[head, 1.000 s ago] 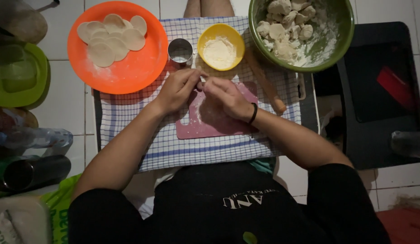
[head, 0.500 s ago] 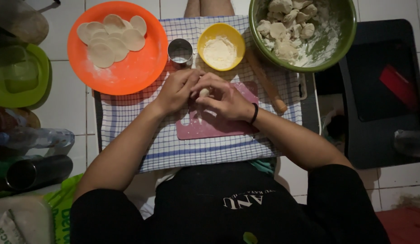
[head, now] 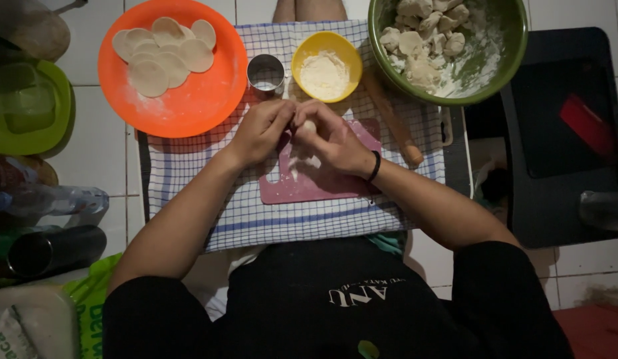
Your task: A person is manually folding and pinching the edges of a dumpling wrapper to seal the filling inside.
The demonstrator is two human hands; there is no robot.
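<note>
Landmark: pink cutting board [head: 319, 179], centre of checked cloth [head: 189, 173].

- Far left of board: green lidded container [head: 29, 106].
- Up-left of board: orange plate [head: 189, 100] with flat round dough discs [head: 164, 53].
- Above board: metal ring cutter [head: 265, 72], yellow flour bowl [head: 326, 66].
- Over board's top edge: left hand [head: 261, 129] and right hand [head: 332, 141] cupped together, fingertips pinching small dough ball [head: 309, 125] between them.
- Right of board: wooden rolling pin [head: 392, 123]; up-right, green bowl [head: 495, 66] of dough lumps [head: 422, 33].

Step, by judgement: shaping one lump into ball. Next likely needs ball set on board, rolling pin fetched.
</note>
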